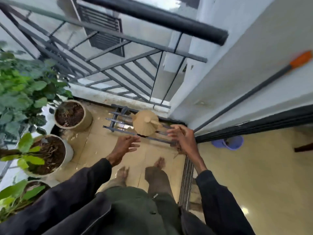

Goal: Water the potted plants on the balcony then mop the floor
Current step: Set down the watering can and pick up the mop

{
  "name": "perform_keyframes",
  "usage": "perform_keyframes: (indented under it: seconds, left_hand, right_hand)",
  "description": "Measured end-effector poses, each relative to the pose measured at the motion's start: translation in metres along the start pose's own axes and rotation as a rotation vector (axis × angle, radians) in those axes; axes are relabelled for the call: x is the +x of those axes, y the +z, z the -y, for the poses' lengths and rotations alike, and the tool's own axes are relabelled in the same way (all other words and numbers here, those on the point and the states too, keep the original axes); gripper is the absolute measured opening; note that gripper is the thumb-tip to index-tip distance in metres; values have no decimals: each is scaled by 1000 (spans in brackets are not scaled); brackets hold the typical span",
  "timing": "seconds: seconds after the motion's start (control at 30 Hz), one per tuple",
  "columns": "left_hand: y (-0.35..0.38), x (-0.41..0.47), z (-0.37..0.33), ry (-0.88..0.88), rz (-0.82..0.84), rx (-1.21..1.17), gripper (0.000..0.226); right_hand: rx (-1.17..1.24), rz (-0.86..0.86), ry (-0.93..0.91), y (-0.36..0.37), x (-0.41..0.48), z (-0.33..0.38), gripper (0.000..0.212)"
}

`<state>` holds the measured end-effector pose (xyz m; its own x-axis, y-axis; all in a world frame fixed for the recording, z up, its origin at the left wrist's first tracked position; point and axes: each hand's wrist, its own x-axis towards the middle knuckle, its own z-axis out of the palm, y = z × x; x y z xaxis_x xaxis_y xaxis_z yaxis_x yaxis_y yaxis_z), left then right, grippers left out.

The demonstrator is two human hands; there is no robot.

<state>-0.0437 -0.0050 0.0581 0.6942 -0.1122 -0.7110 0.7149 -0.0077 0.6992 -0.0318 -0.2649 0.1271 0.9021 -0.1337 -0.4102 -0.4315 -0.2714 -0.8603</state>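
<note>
Beige watering can [145, 123], upright on a low dark rack [112, 119] in the far corner of the balcony floor [100, 146], close against the wall. Gripped by nobody. Left hand [126, 145] just short of it, fingers spread, empty. Right hand [182, 138] near its right side, fingers loosely apart, clamped on nothing; touching or not, hard to say. Set-down or pick-up: impossible to judge.

Pots [69, 152] in a row along the floor's left edge, soil dark, tiles beside them glistening with puddles. Watering probably done, or nearly.

Mopping not begun, by the look of things. Mop [245, 97] propped against the right-hand wall, untouched. Purple bucket [234, 143] beyond the door track, indoors. Wet tiles left to deal with.
</note>
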Motion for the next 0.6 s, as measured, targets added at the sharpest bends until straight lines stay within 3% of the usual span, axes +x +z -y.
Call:
perform_keyframes:
  seconds: [0.27,0.47,0.6]
  left_hand:
    - [94,-8,-44,182,149,198,21]
    - [252,29,-91,300,178,251,28]
    - [353,57,-122,383,154,261,28]
  right_hand:
    - [136,-205,-83,-111,-29,14,22]
    - [160,-307,-233,-211,-17,15,19]
    - [147,-280,-230,-261,-13,11,17]
